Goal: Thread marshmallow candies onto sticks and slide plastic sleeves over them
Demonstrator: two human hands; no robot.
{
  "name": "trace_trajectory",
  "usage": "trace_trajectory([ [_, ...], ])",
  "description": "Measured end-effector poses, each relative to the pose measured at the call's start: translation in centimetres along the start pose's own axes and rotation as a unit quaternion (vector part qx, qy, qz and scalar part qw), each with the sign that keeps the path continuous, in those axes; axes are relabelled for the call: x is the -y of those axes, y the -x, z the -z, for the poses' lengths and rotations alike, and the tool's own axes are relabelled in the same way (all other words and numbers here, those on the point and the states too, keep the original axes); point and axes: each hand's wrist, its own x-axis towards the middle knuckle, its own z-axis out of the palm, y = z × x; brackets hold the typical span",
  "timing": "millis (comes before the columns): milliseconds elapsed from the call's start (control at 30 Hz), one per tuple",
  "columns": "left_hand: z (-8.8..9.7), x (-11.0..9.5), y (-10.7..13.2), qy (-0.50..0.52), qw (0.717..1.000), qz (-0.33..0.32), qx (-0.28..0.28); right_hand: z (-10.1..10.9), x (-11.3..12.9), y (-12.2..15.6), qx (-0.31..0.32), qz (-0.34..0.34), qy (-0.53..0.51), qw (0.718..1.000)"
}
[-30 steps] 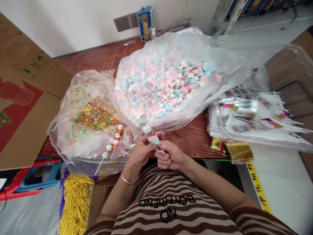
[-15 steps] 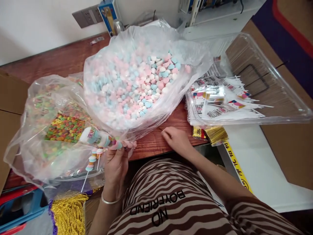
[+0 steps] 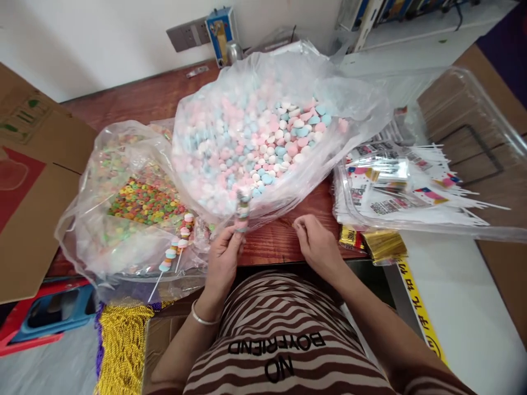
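Note:
My left hand (image 3: 224, 253) is closed around the lower end of a candy skewer (image 3: 242, 211), held roughly upright. Its stacked pieces look pink and pale, and its upper end is blurred by motion. My right hand (image 3: 316, 241) rests near the table's front edge, fingers curled and thumb against the forefinger; anything between them is too small to make out. Behind the skewer lies a big clear bag of pink, white and blue marshmallows (image 3: 267, 159). Left of my left hand, finished-looking skewers on white sticks (image 3: 168, 259) lie on a clear bag of colourful ring-shaped cereal (image 3: 144, 200).
A clear plastic tray (image 3: 436, 226) at the right holds printed packets (image 3: 391, 203) and white sticks. Gold twist ties (image 3: 385, 246) lie before it. Cardboard boxes (image 3: 37, 219) flank the reddish wooden table (image 3: 272, 241). Gold beads (image 3: 123, 340) hang lower left.
My left hand has turned the skewer from lying sideways, with a printed wrapper showing, to upright. My right hand stays curled near the table edge. The view has shifted left.

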Motion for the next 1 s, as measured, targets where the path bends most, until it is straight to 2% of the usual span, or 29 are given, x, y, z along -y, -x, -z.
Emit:
trace_trajectory([
  [67,-1.3,-0.5,-0.3,-0.077,0.996,-0.040,0.021,0.1,2.0,1.0,0.010,0.016,-0.169,0.985],
  [167,-3.0,-1.2,-0.4,-0.160,0.979,-0.109,0.056,-0.8,4.4,1.0,0.018,-0.007,-0.268,0.963],
  [267,-3.7,-1.5,0.0,-0.191,0.968,-0.142,0.084,-2.1,5.2,0.2,0.003,-0.037,-0.271,0.962],
  [333,-3.7,-1.5,0.3,-0.188,0.968,-0.144,0.080,-2.6,5.3,-0.1,-0.009,-0.049,-0.270,0.962],
  [433,-3.5,-1.2,0.2,-0.169,0.977,-0.124,0.041,-2.7,5.4,0.0,-0.009,-0.047,-0.278,0.959],
  [567,-2.9,-0.8,-0.6,-0.130,0.988,-0.080,0.011,-2.4,5.3,0.3,0.038,-0.019,-0.283,0.958],
  [700,-2.0,0.0,-1.2,-0.073,0.996,-0.044,0.012,-2.1,4.8,0.5,0.025,-0.006,-0.244,0.969],
  [800,-1.7,0.4,-1.5,-0.047,0.998,-0.030,0.037,-2.0,4.8,0.4,0.011,-0.023,-0.275,0.961],
  [900,-1.8,0.2,-1.4,-0.110,0.989,-0.076,0.064,-2.2,5.0,-0.1,0.029,-0.048,-0.319,0.946],
  [1000,-2.0,0.4,-1.0,-0.196,0.970,-0.143,0.030,-2.6,5.0,-0.8,0.052,-0.071,-0.363,0.927],
])
